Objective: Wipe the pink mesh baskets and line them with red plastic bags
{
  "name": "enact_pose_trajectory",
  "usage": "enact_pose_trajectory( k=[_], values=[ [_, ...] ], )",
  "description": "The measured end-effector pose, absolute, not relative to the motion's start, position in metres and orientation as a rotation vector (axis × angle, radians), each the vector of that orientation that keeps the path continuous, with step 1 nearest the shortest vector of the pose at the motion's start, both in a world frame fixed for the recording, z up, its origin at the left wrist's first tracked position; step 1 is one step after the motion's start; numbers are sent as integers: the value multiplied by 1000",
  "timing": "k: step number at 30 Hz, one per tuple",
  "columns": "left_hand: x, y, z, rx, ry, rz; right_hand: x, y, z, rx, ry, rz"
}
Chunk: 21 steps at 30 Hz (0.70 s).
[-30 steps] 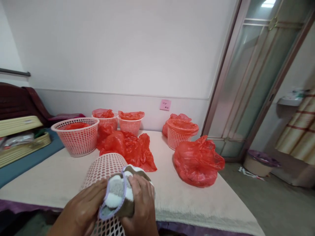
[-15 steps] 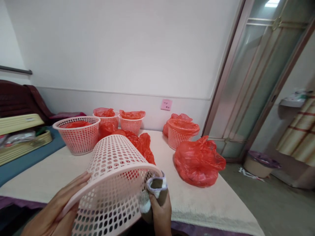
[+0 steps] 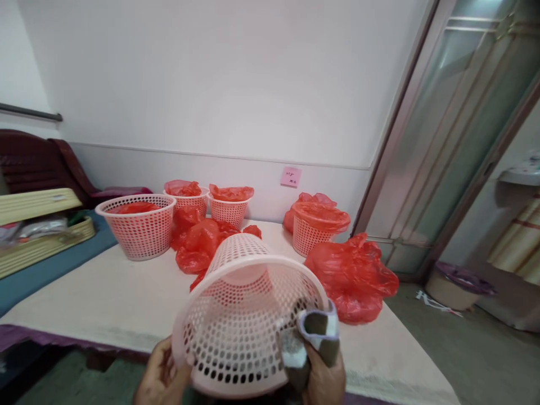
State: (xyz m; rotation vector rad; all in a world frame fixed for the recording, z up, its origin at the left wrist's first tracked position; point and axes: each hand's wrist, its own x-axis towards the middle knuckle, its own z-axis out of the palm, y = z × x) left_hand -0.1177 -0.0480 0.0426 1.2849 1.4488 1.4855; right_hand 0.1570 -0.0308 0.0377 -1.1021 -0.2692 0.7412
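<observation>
Held basket: the held basket (image 3: 236, 315) is tipped over the near edge of the table (image 3: 101, 304), its mouth toward the person; from where I stand, I cannot tell whether it rests on the table.
Left hand: the left hand (image 3: 162, 374), just off the table's near edge, is curled part-closed about the rim; its fingers are blurred.
Right hand: the right hand (image 3: 323, 377), also at the near edge, is bunched around a folded cloth (image 3: 312, 336) at the basket's opposite side; most fingertips are hidden.
Rim: the likely weak point; the smooth plastic could slip from the left hand if the cloth pressed hard against the other side.
Perforations: could snag the cloth's fuzzy pile or bound edge.
Red bag: the red bag (image 3: 354, 275), on the table's right side, could be shoved by a wide swing of the basket.
Materials: basket, pale pink, tapering, round-holed; cloth, soft, white, grey and brown with lavender binding; bag, thin, glossy, crumpled; table, covered in matt cream fabric.
</observation>
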Motion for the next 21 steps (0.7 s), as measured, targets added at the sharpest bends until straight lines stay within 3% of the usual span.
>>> enact_pose_trajectory(
  k=[10,15,21],
  values=[
    [-143,-36,71,1403,1623,1387,159,-68,104,-970,-963,82],
    [-135,-39,64,1191,1515,1461,161,-62,108,-1170,-978,138],
    [-121,-40,50,728,1466,1455,145,-49,77,-1340,-665,489]
  ],
)
